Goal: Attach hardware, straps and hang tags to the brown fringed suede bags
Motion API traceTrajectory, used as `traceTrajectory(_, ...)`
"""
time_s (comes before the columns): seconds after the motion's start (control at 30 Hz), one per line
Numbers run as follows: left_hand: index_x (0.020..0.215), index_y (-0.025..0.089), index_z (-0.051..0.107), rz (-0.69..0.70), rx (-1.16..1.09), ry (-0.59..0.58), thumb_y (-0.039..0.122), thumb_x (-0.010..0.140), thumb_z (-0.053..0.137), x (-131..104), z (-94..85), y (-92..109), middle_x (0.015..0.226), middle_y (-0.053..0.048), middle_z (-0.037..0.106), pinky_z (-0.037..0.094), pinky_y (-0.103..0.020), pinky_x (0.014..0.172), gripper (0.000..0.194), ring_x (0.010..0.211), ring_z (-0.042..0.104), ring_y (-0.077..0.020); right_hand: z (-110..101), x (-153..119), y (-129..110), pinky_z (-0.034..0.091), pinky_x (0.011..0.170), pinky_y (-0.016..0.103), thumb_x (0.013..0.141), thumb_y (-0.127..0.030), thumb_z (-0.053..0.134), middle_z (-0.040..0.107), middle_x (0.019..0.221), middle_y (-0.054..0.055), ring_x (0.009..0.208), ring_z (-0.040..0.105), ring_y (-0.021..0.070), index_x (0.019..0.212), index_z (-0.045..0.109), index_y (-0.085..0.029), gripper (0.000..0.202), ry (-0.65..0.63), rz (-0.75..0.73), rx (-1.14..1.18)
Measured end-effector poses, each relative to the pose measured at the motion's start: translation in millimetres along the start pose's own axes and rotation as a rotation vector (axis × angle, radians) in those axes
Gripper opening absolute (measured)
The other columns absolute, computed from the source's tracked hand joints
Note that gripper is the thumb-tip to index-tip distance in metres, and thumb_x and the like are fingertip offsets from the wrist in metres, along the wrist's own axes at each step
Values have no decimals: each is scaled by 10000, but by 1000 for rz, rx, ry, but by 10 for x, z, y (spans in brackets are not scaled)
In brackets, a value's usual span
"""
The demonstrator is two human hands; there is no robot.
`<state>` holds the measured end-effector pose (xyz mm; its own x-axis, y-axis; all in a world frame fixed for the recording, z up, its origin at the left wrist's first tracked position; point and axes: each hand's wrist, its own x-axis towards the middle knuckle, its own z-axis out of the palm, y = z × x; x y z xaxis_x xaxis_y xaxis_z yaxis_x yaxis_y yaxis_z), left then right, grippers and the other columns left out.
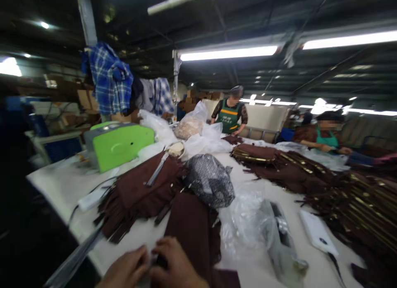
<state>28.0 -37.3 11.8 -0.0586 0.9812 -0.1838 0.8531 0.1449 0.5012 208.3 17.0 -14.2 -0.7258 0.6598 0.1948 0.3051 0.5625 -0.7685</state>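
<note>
My left hand (127,268) is at the bottom edge, its fingers curled and pressed together; what they hold, if anything, is hidden. Beside it, my right hand (175,263) curls over the left edge of a dark brown fringed piece (189,222), with dark material between thumb and fingers. Another brown fringed piece (136,184) lies farther left, with a metal-looking tool (157,169) across it. A black mesh-patterned plastic bag (211,180) rests against both pieces. Crumpled clear plastic (242,222) spreads to the right.
A green machine (124,143) stands at the back left of the white table (56,184). A grey tape dispenser (283,238) and a white device with a cable (318,232) lie right, near stacked brown pieces (366,205). Two co-workers (229,114) stand across the table.
</note>
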Motion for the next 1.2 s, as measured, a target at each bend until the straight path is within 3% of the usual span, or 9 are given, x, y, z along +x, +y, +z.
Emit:
traceTrajectory(0.07,824,208,587,103,-3,-14,287,857,508,-74,13,-8,835,-9,689,451,-262,733,116,818,626,-182,4,26,55,384,1059,367,797,-173,671,593,1276,106,1226,516,243,1145,692,-190,348,7,56,111)
traceTrajectory(0.13,824,204,578,93,-37,-1,261,838,501,-111,14,-16,805,-4,676,409,-251,687,97,775,610,-170,-48,74,72,393,1025,320,779,-187,679,620,1224,92,1163,550,218,1113,709,-178,336,-68,54,139)
traceTrajectory(0.3,805,205,581,70,-96,34,243,825,517,-149,36,-54,765,12,659,363,-253,662,77,736,591,-157,-201,152,-95,381,874,328,720,-332,777,693,1043,39,998,552,224,1001,732,-223,305,-148,65,-128)
traceTrajectory(0.43,821,210,587,107,-145,64,248,829,526,-143,96,-139,783,18,663,368,-253,680,72,756,595,-156,-172,213,-166,343,820,325,756,-383,750,715,985,20,965,539,222,929,750,-252,217,-185,68,-228)
traceTrajectory(0.6,836,209,554,106,-189,71,291,878,472,-112,181,-245,801,8,648,388,-255,685,123,764,590,-162,-97,280,-126,370,794,270,849,-270,647,727,892,19,906,569,185,862,759,-226,121,-237,66,-167)
traceTrajectory(0.83,847,212,521,136,-193,86,255,886,447,-73,231,-247,842,-4,635,401,-271,745,94,817,582,-170,-107,342,-147,387,831,252,833,-210,634,716,981,38,942,586,185,938,743,-202,152,-263,53,-218)
traceTrajectory(0.93,858,217,521,148,-192,85,261,885,456,-79,208,-237,857,-3,641,407,-269,760,83,833,588,-169,-87,357,-144,394,790,256,824,-207,626,705,895,44,894,583,189,861,745,-192,125,-274,65,-257)
traceTrajectory(1.1,990,217,579,93,-120,82,309,884,477,-113,66,-255,981,-31,674,415,-280,806,173,923,617,-192,4,355,-141,384,833,290,827,-150,556,686,931,101,925,568,211,881,730,-136,183,-238,87,-316)
traceTrajectory(1.2,904,209,634,61,-62,76,291,832,525,-124,-12,-257,944,-43,684,402,-306,803,155,917,617,-224,-20,353,-154,387,848,288,815,-115,537,697,917,103,908,587,204,872,734,-124,205,-242,83,-301)
